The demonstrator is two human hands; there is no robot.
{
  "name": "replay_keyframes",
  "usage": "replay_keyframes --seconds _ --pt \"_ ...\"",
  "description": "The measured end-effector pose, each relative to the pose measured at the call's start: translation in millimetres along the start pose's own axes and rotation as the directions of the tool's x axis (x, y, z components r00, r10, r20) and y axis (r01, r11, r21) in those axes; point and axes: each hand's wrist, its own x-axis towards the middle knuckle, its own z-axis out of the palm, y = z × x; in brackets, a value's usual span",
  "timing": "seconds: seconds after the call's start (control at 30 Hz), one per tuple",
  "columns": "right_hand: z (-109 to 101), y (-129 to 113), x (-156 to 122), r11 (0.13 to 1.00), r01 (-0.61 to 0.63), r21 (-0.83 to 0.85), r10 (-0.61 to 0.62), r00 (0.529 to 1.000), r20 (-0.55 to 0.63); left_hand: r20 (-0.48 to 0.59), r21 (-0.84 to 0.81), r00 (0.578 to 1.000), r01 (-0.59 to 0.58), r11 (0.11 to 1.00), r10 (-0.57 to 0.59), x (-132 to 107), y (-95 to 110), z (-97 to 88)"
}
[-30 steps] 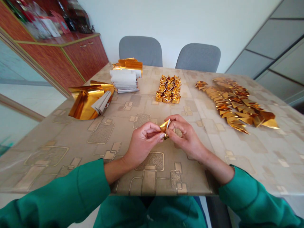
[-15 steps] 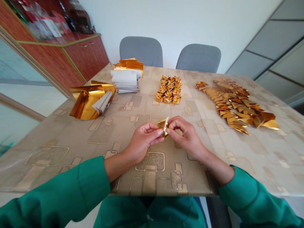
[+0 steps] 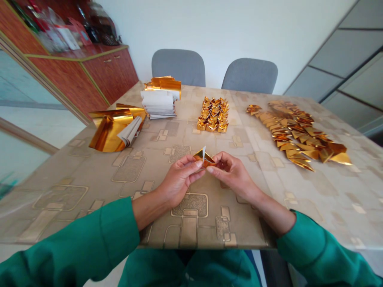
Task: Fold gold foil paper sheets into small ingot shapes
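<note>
Held a gold paper [image 3: 208, 159] clamped at both ends, in left hand [image 3: 178, 180] and right hand [image 3: 235, 174], apparently just above the table [image 3: 188, 223].

Two gray chairs [image 3: 178, 67] before pale wall [image 3: 221, 24]

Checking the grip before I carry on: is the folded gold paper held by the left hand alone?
No, the left hand and the right hand both pinch the folded gold paper, one at each side.
</note>
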Motion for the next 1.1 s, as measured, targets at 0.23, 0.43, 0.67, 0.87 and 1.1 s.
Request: replay_keyframes --seconds 0.23,0.43,0.67,0.87,1.1 --pt "-1.0 -1.1 -0.4 0.999 -0.009 0.050 0.009 1.000 0.017 0.032 0.061 0.999 -0.025 0.998 0.023 -2.2 -0.5 1.6" --pt "-0.7 -0.7 -2.7 0.999 -0.025 0.021 0.023 0.998 0.055 0.025 0.143 0.997 -0.077 0.987 0.075 -2.7 -1.3 2.3" --pt "-3.7 1.8 2.7 0.994 -0.062 0.085 0.052 0.993 0.110 0.012 0.180 0.996 -0.091 0.979 0.090 -1.8 -1.0 3.1" --pt "-4.7 1.7 3.3 0.997 -0.057 0.060 0.056 0.998 0.014 -0.026 0.183 0.994 -0.099 0.978 0.105 -0.2 -0.3 2.0" --pt "-1.9 -0.2 1.1 0.998 -0.018 0.065 0.015 0.998 0.053 -0.039 0.098 0.999 -0.033 0.995 0.037 -1.4 1.2 1.7"
